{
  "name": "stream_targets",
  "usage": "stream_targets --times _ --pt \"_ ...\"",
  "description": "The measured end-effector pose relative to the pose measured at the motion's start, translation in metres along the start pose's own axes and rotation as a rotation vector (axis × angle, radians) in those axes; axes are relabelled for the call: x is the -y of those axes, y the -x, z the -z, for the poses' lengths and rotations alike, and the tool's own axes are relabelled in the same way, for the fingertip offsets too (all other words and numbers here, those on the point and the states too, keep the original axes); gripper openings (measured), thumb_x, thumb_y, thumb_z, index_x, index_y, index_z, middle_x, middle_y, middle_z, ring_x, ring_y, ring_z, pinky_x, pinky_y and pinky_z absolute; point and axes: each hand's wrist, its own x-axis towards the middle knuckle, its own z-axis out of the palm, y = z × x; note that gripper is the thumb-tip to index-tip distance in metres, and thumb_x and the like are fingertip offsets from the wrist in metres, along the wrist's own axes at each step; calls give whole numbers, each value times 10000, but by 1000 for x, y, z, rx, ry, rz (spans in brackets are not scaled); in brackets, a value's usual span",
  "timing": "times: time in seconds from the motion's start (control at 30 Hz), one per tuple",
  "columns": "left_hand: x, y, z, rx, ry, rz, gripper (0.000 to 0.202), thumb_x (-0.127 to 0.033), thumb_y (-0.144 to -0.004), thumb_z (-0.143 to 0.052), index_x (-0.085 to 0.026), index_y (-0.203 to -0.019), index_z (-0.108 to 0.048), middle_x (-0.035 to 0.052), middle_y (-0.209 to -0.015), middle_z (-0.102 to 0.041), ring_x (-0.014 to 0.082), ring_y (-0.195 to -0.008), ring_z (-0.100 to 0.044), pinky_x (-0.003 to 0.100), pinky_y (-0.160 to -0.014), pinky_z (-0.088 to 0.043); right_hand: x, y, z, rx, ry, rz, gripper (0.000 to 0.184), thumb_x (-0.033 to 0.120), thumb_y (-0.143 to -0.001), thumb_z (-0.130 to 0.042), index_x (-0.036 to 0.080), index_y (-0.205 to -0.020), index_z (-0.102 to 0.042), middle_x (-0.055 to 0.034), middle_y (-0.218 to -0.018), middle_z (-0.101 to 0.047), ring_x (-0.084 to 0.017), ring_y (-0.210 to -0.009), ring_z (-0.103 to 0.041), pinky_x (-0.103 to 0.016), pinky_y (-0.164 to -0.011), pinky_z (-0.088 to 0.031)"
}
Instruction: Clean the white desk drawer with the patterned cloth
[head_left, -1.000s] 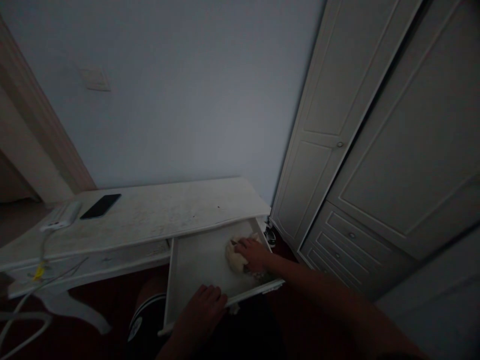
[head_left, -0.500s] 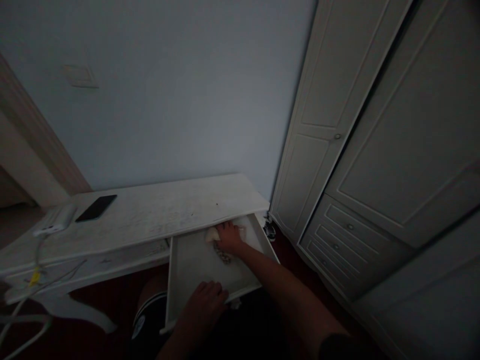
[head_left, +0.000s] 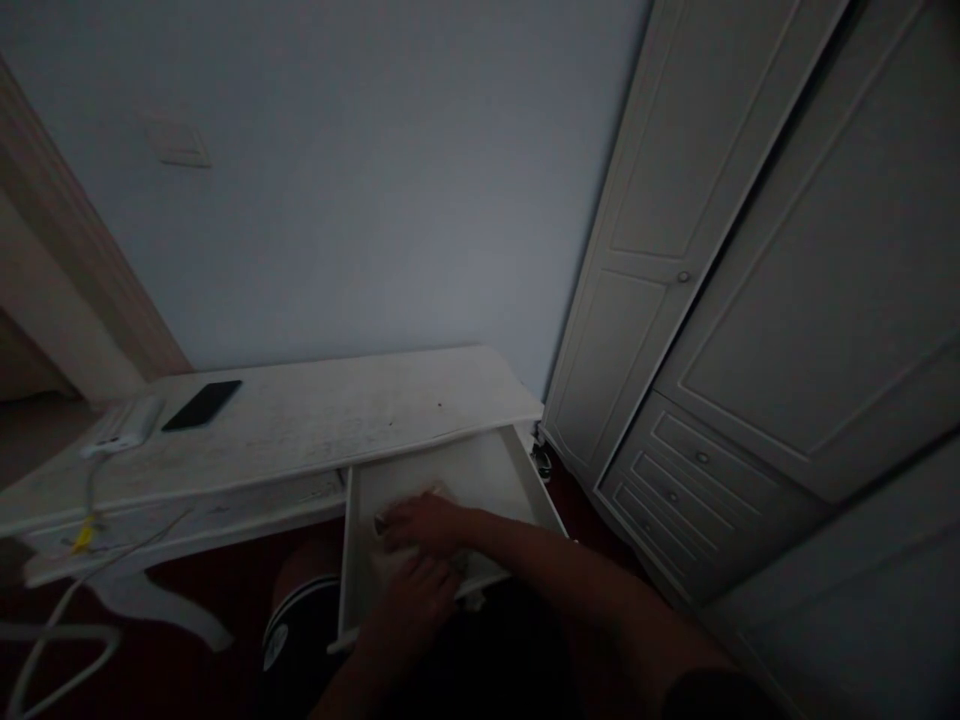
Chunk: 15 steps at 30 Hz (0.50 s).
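A white drawer [head_left: 491,465] is pulled out from the table, over my lap. Inside it, my right hand [head_left: 424,522] presses on a crumpled cream cloth [head_left: 442,490], which shows around the fingers with a darker patch at its left. The hand is a little blurred and covers most of the cloth. My left hand [head_left: 420,595] is curled over the drawer's front edge, just below the right hand and close to the cloth.
The white table [head_left: 322,400] carries a dark phone [head_left: 202,405] and a white power strip [head_left: 124,425] with a cable hanging down. A wall stands behind it. To the right is a tall wardrobe [head_left: 637,300] with small drawers.
My right hand has moved with the cloth from the back of the drawer toward the front left, close to my left hand. The left hand stays at the front edge.
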Motion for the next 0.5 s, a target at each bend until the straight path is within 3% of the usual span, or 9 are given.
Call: stream_targets --times 0.07,0.2,0.37,0.5 --pt "-1 0 0 2 2 2 197 -188 -974 -632 -239 -1163 -653 58 -1197 -716 253 -1105 -656 420 -983 -467 -4 25 1 17 11 27 447 298 -896 -726 288 -1333 -632 -91 -1541 -518 -287 -1336 -550 -417 -1031 -478" --pt "-3 0 4 28 21 7 151 -180 -998 -585 -228 -1120 -660 64 -1166 -715 245 -1085 -656 415 -977 -468 -6 68 8 30 34 -94 555 440 -831 -798 285 -1334 -622 -120 -1531 -509 -334 -1331 -538 -461 -1054 -458" --pt "-3 -1 8 89 5 18 116 -191 -995 -594 -225 -1080 -665 56 -1081 -705 252 -1014 -653 414 -919 -478 -19 106 21 8 30 -434 635 449 -787 -839 299 -1352 -591 -142 -1519 -493 -363 -1331 -515 -512 -1040 -453" --pt "-3 0 5 57 -28 -2 135 -182 -995 -596 -227 -1112 -644 59 -1106 -692 256 -1043 -643 412 -929 -468 -29 113 25 -75 19 -708 641 410 -790 -831 271 -1357 -567 -164 -1497 -497 -370 -1315 -513 -541 -1032 -447"
